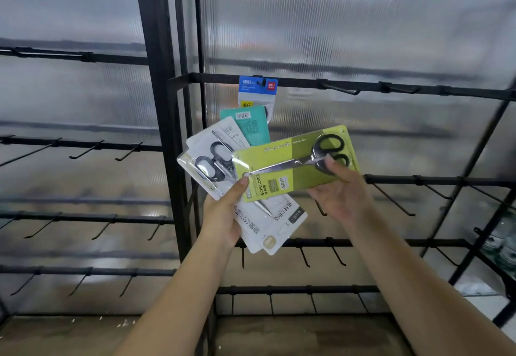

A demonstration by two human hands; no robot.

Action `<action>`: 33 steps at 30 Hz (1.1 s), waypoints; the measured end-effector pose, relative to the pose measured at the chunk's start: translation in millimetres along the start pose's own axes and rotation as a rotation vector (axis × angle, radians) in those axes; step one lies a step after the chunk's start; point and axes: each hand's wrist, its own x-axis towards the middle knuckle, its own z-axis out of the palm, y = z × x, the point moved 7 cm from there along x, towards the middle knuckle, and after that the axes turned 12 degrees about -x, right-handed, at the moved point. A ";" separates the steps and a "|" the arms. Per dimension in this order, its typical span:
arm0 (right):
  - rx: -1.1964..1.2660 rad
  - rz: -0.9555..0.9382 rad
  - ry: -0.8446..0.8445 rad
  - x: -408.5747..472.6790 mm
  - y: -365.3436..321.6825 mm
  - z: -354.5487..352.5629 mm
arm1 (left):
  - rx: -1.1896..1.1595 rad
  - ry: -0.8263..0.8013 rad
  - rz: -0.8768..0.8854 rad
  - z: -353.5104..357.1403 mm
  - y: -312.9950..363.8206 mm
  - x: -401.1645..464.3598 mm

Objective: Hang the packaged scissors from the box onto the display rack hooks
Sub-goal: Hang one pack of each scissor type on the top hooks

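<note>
My left hand [223,216] grips a fanned stack of packaged scissors [212,160], white and teal cards with black-handled scissors. On top lies a green scissors package [284,160], turned sideways; my right hand [340,193] pinches its handle end while my left thumb presses its other end. Behind them a blue-topped scissors package [258,90] hangs on a hook of the black display rack [307,83]. The box is not in view.
Bare black hooks [340,90] stick out from the rack's bars to the right, below and on the left panel [83,152]. A black upright post [159,104] divides the two panels. Translucent ribbed sheeting backs the rack. Some stocked goods [499,244] sit at far right.
</note>
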 end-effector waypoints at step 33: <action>0.092 -0.193 0.409 -19.7 -55.6 -121.3 | 0.031 0.126 -0.175 51.3 -88.3 11.7</action>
